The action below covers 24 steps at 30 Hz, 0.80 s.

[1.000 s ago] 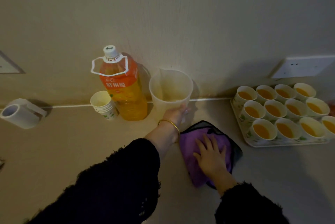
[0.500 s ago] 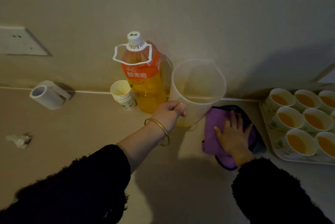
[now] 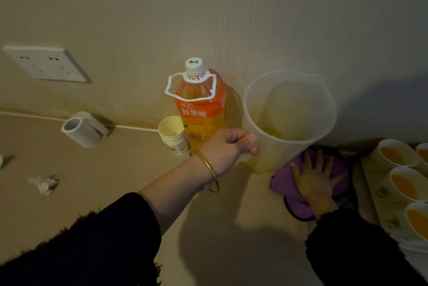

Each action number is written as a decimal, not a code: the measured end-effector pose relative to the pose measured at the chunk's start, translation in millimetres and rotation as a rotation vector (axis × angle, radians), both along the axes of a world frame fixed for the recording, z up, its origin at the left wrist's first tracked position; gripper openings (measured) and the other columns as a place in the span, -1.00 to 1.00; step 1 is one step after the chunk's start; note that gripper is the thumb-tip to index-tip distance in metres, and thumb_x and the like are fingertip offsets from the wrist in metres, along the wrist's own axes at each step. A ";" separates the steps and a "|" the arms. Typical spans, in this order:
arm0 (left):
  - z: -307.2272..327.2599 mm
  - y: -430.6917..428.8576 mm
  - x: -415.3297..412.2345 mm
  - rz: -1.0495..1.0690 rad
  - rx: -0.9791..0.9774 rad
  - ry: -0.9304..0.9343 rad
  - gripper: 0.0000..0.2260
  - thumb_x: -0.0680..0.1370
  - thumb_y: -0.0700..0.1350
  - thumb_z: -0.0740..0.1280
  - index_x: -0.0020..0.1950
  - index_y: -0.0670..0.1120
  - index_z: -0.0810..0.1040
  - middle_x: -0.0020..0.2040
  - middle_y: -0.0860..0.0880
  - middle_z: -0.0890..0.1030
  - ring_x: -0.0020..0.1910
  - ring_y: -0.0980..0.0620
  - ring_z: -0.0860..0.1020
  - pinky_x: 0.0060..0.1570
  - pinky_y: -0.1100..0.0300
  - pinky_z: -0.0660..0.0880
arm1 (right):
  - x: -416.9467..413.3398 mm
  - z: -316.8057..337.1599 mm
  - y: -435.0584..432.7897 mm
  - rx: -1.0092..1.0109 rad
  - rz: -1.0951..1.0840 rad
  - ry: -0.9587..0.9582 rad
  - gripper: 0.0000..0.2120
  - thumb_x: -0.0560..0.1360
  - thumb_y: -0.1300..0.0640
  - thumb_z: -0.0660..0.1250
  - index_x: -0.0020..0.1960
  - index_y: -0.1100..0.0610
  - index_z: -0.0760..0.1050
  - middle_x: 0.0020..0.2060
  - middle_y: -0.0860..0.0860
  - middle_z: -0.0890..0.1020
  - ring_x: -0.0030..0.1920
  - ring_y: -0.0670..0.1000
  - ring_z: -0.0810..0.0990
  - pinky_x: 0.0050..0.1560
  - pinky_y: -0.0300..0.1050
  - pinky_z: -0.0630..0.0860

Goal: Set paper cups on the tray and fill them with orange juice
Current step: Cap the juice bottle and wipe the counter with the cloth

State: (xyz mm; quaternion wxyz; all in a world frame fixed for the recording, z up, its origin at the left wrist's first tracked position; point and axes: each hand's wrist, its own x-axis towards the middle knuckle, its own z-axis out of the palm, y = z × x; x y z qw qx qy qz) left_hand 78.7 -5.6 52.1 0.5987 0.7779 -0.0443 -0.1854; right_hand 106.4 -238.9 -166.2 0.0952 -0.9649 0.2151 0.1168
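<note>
Head view: a translucent plastic jug (image 3: 289,121) is held tilted above the beige counter (image 3: 104,193) by the left hand (image 3: 229,146), its grip curled round the jug's side. A shallow pool of yellow juice is seen inside. The right hand (image 3: 315,176) is pressed flat, grip spread, on a purple cloth (image 3: 283,183). White paper cups filled with orange juice (image 3: 405,183) are lined up on the patterned tray (image 3: 376,183), far right. A stack of empty paper cups (image 3: 173,135) is stood just beside the capped orange-juice bottle (image 3: 201,109).

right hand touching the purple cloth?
Touching. Head view shows the right hand lying flat, fingers spread, on the purple cloth.
</note>
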 end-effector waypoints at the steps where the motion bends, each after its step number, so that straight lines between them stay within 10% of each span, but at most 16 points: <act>1: 0.7 1.0 -0.1 -0.003 -0.004 0.005 -0.73 0.39 0.09 0.21 -0.46 0.11 0.57 -0.16 -0.12 0.56 -0.08 -0.03 0.47 -0.01 0.10 0.37 | 2.2 1.3 9.7 -0.009 0.042 -0.010 -0.39 0.57 -0.24 -0.02 0.55 0.00 0.04 0.55 0.06 -0.04 0.52 0.22 -0.14 0.38 0.45 -0.12; 8: 5.0 5.5 -0.1 -0.006 -0.022 0.016 -0.64 0.51 0.01 0.25 -0.48 0.08 0.57 -0.15 -0.15 0.55 -0.07 -0.07 0.46 -0.04 0.10 0.37 | 7.4 0.5 87.4 0.142 0.300 -0.033 -0.40 0.53 -0.30 -0.02 0.52 -0.12 0.12 0.52 -0.03 0.16 0.53 0.13 -0.08 0.30 0.33 -0.51; 11: 5.7 5.7 -2.4 -0.006 -0.036 0.026 -0.59 0.56 -0.06 0.25 -0.50 0.06 0.57 -0.14 -0.17 0.54 -0.09 -0.08 0.46 -0.05 0.11 0.38 | 2.3 -5.6 114.9 0.137 0.448 -0.052 -0.26 0.40 -0.40 -0.27 0.44 -0.14 0.24 0.44 -0.01 0.35 0.47 0.13 0.17 0.43 0.34 -0.06; 24: -0.8 -1.8 -19.4 -0.006 -0.050 0.106 -0.69 0.61 -0.17 0.16 -0.34 -0.11 0.44 -0.21 -0.08 0.51 -0.09 -0.05 0.41 -0.14 0.20 0.37 | -71.9 -0.3 120.9 0.014 0.553 -0.025 -0.23 0.36 -0.35 -0.39 0.54 -0.16 -0.08 0.55 -0.03 0.01 0.52 0.12 -0.07 0.35 0.44 -0.33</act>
